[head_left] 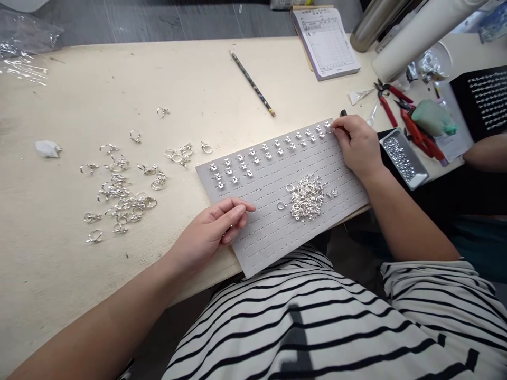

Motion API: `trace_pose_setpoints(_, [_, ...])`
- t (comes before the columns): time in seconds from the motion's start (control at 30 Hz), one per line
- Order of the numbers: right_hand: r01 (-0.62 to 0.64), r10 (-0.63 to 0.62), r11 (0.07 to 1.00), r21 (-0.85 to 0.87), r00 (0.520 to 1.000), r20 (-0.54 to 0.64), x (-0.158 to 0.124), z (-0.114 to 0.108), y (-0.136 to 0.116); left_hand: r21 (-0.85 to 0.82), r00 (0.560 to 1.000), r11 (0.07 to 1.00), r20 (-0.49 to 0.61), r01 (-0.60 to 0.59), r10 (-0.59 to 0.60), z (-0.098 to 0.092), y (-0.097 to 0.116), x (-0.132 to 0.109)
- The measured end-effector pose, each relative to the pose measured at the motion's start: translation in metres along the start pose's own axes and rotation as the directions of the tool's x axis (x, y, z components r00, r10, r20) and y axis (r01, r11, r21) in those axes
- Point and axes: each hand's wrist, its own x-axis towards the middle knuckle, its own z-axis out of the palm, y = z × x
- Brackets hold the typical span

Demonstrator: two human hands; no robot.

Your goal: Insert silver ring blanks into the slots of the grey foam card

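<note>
Two bare hands on a grey slotted ring pad (pixel 269 245)
The pad's long axis runs up and to the right, away from the left hand (pixel 216 227), which lies loosely curled on its near edge. The right hand (pixel 356 145) is nearer the far corner, its fingertips pinching the end ring (pixel 328 125) of the filled rows (pixel 253 153). A heap of silver rings (pixel 307 198) lies mid-pad between the hands.

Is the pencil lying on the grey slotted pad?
No, the pencil lies on the cream tabletop, apart from the grey slotted pad.
</note>
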Motion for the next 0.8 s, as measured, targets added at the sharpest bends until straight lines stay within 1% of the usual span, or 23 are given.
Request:
trace_pose_setpoints(0.17, [-0.004,0.006,0.998,-0.064,0.999,0.041,-0.001,-0.001,0.000,-0.001,1.000,1.000,-0.002,0.005,-0.005,-0.001,0.001,-0.002])
trace_pose_setpoints(0.27, [-0.014,0.020,0.998,-0.061,0.996,0.085,-0.003,-0.002,-0.002,0.000,1.000,1.000,-0.004,0.009,-0.009,-0.001,0.001,-0.002])
trace_pose_setpoints(0.37, [-0.026,0.030,0.999,-0.039,0.995,0.092,-0.004,-0.003,-0.005,0.004,1.000,1.000,-0.001,0.010,-0.010,0.000,0.002,-0.002])
trace_pose_setpoints(0.47, [-0.045,0.046,0.999,-0.019,0.996,0.071,-0.005,-0.001,-0.005,0.013,1.000,1.000,0.001,0.004,-0.004,0.001,0.003,-0.002])
trace_pose_setpoints(0.63, [-0.040,0.040,0.999,0.011,0.999,-0.007,-0.006,0.006,0.003,0.018,1.000,1.000,0.009,0.004,-0.005,0.002,0.005,-0.002])
trace_pose_setpoints(0.8, [-0.089,0.089,0.996,0.015,0.996,-0.004,-0.006,0.005,0.003,0.022,1.000,1.000,0.003,0.009,-0.009,0.001,0.004,-0.002])
